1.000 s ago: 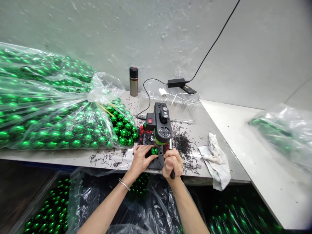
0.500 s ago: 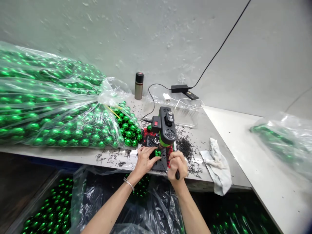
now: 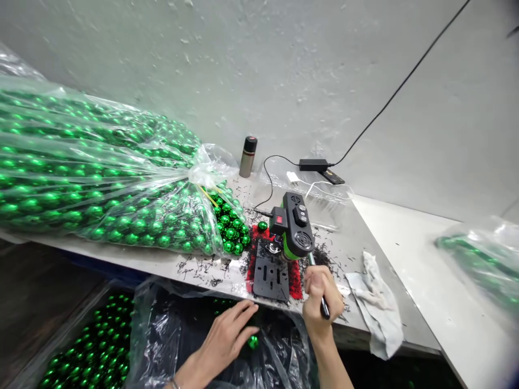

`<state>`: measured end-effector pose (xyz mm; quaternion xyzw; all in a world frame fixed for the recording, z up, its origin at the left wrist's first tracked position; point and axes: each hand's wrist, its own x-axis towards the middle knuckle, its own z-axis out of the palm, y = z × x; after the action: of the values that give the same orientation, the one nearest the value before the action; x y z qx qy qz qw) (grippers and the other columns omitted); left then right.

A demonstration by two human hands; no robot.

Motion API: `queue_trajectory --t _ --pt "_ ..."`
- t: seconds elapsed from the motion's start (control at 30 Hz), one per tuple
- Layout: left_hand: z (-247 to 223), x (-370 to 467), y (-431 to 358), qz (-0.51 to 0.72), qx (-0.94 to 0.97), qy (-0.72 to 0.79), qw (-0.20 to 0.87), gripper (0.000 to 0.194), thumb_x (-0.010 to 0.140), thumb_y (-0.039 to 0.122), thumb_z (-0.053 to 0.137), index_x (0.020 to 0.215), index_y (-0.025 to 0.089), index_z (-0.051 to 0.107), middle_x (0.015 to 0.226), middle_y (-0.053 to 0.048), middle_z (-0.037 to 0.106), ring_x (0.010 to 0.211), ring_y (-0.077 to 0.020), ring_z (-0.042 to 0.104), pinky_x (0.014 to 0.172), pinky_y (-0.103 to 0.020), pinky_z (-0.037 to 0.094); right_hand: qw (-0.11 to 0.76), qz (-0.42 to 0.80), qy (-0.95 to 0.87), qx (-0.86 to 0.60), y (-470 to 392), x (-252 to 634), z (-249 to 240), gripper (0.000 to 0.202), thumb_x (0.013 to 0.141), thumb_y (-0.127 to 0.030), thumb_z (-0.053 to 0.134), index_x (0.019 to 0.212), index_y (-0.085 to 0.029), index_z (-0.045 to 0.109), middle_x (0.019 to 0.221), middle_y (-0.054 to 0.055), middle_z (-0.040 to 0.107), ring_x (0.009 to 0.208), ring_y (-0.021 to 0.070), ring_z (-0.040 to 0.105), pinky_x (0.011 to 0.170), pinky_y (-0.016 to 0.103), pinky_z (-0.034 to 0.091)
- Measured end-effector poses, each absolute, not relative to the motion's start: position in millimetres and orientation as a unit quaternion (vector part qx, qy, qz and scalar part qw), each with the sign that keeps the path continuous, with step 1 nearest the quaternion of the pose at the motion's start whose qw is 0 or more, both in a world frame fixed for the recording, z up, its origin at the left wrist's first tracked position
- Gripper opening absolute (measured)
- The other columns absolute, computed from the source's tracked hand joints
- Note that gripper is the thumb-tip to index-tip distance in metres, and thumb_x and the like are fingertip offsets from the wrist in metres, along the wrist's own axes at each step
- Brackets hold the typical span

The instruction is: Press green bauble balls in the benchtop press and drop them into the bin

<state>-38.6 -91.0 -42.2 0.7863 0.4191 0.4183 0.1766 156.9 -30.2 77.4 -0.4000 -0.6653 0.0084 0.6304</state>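
My left hand (image 3: 229, 337) is over the plastic-lined opening below the table's front edge, fingers apart. A shiny green ball (image 3: 253, 341) is just beneath its fingertips, not gripped. My right hand (image 3: 323, 294) is wrapped round the black-ended lever of a small black and green press (image 3: 298, 224). No ball sits on the press's slotted black base plate (image 3: 271, 278), which lies on a red mat (image 3: 297, 281). Behind the base, one green ball (image 3: 263, 226) rests near loose balls (image 3: 230, 233) at the mouth of a large clear bag of green balls (image 3: 101, 183).
A bottle (image 3: 248, 156) and a power adapter (image 3: 313, 165) with cables stand by the wall. Black scraps (image 3: 324, 256) litter the table round the press. A white cloth (image 3: 375, 302) hangs over the front edge at right. Green balls (image 3: 89, 346) fill a lower container.
My left hand has moved from the press base down past the table edge and let go of the green ball. My right hand still holds the lever. The whole view has shifted.
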Motion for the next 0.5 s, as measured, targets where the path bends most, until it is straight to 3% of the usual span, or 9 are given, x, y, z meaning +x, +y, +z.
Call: queue_trajectory --t 0.07,0.13,0.27,0.37,0.5 --pt "-22 -39 -62 0.431 0.779 0.426 0.161 0.030 0.104 0.029 0.046 0.115 0.023 0.073 0.108 -0.010 0.076 0.097 -0.0210 0.074 0.086 -0.033 0.060 0.626 0.005 -0.668 -0.402 -31 158 78 0.033 0.093 -0.005 0.045 0.064 -0.022 0.041 0.063 -0.002 0.047 0.063 0.0134 0.051 0.057 0.029 0.037" --pt "3 -39 -21 0.423 0.770 0.461 0.124 0.032 0.103 0.032 0.049 0.092 0.022 0.077 0.094 -0.009 0.075 0.087 -0.0212 0.071 0.080 -0.036 0.057 0.621 0.007 -0.669 -0.409 -32 158 80 0.033 0.093 -0.004 0.044 0.065 -0.022 0.041 0.063 -0.001 0.047 0.064 0.0133 0.051 0.057 0.029 0.037" --pt "42 -35 60 0.333 0.760 0.557 0.051 0.033 0.098 0.039 0.058 0.075 0.018 0.072 0.088 -0.012 0.070 0.087 -0.0261 0.063 0.080 -0.041 0.049 0.616 0.018 -0.669 -0.416 -34 158 82 0.032 0.092 -0.004 0.044 0.065 -0.021 0.041 0.065 -0.001 0.049 0.062 0.0123 0.050 0.056 0.028 0.037" --pt "51 -22 97 0.243 0.776 0.581 0.035 0.021 0.093 0.036 0.066 0.089 0.017 0.071 0.096 -0.014 0.070 0.095 -0.0293 0.060 0.085 -0.042 0.044 0.617 0.024 -0.668 -0.415 -35 157 80 0.031 0.092 -0.003 0.044 0.067 -0.021 0.042 0.067 -0.001 0.050 0.061 0.0118 0.050 0.055 0.028 0.036" --pt "50 -1 121 0.154 0.789 0.592 0.057 0.024 0.094 0.030 0.062 0.109 0.012 0.068 0.111 -0.018 0.070 0.108 -0.0327 0.059 0.092 -0.044 0.040 0.616 0.024 -0.665 -0.422 -36 157 79 0.031 0.092 -0.004 0.043 0.067 -0.021 0.043 0.066 -0.002 0.049 0.062 0.0114 0.050 0.056 0.026 0.037"
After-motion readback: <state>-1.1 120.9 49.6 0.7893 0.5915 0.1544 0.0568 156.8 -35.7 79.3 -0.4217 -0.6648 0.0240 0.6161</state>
